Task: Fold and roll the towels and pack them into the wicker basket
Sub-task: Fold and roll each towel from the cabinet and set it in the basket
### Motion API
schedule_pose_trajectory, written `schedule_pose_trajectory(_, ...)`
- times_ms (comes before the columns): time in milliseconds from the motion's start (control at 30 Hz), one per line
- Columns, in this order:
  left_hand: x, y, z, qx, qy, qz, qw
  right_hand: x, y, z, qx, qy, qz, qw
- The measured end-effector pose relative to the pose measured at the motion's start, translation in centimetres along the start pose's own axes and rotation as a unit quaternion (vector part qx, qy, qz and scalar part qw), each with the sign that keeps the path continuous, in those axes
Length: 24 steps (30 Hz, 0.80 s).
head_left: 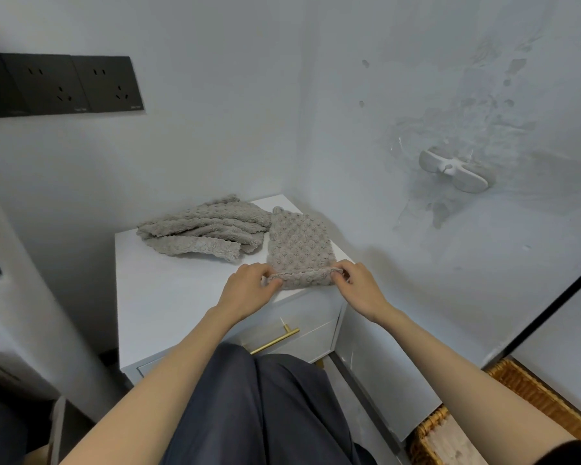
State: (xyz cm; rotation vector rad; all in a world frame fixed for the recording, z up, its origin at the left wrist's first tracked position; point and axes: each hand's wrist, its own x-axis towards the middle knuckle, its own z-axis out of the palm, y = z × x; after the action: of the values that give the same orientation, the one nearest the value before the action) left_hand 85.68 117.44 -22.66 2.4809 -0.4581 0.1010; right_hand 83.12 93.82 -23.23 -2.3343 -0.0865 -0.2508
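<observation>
Both arms extended forward; left hand (249, 287) and right hand (359, 284) pinching, fingers curled.

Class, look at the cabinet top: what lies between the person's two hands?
In the head view, the near rolled edge of the folded towel spans between the left hand and right hand; both pinch it.

Soft nubbly cloth on a smooth white tabletop

The folded towel (298, 250) and the heaped towel (205, 229) are grey-beige cloth with a raised, bumpy weave and scalloped edges, matt all over. The tabletop (168, 297) looks smooth and painted white with a faint sheen; its drawer handle (275, 340) is brushed brass-coloured metal. The basket (517, 397) is rough woven wicker, golden brown. The wall (416, 78) is matt and patchy, scuffed in places. The sockets (61, 83) are dark, smooth plastic. The hook (457, 171) is glossy white plastic.
</observation>
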Motion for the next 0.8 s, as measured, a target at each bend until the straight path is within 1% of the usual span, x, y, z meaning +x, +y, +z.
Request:
schedule_pose_trajectory(100, 0.2, -0.1, 0.4, -0.02, 0.006, -0.003, 1.0, 0.5, 0.1, -0.3, 0.035, 0.005, 0.055, 0.998)
schedule_pose_trajectory(167, 0.5, -0.2, 0.6, -0.036, 0.017, -0.017, 0.999, 0.8, 0.4, -0.4, 0.036, 0.009, 0.079, 0.996)
schedule_pose_trajectory(333, 1.4, -0.1, 1.4, -0.027, 0.035, -0.062, 0.997, 1.6, 0.4, 0.1, -0.039, 0.032, 0.112, 0.992)
schedule_pose_trajectory(467, 2.1, -0.3, 2.0, -0.031, 0.03, -0.094, 0.995, 1.4, 0.7, 0.9, -0.061, 0.064, 0.141, 0.986)
schedule_pose_trajectory(567, 2.4, -0.3, 2.3, -0.025, 0.032, -0.103, 0.994, 1.1, 0.5, 1.4, -0.083, 0.093, 0.131, 0.984)
schedule_pose_trajectory(600, 2.6, -0.3, 2.3, -0.022, 0.032, -0.105, 0.994, 1.0, 0.1, 1.5, -0.106, 0.115, 0.11, 0.982)
schedule_pose_trajectory(633, 2.6, -0.3, 2.3, -0.02, 0.031, -0.106, 0.994, 0.9, -0.3, 1.5, -0.142, 0.143, 0.067, 0.977)
schedule_pose_trajectory(700, 2.8, -0.3, 2.3, -0.023, 0.027, -0.107, 0.994, 0.6, -1.4, 1.7, -0.202, 0.174, -0.056, 0.962)
schedule_pose_trajectory(767, 2.9, -0.3, 2.3, -0.028, 0.024, -0.107, 0.994, 0.1, -2.5, 2.2, -0.209, 0.14, -0.183, 0.95)
schedule_pose_trajectory(800, 2.9, -0.3, 2.3, -0.027, 0.024, -0.107, 0.994, -0.1, -2.9, 2.7, -0.208, 0.114, -0.228, 0.944)
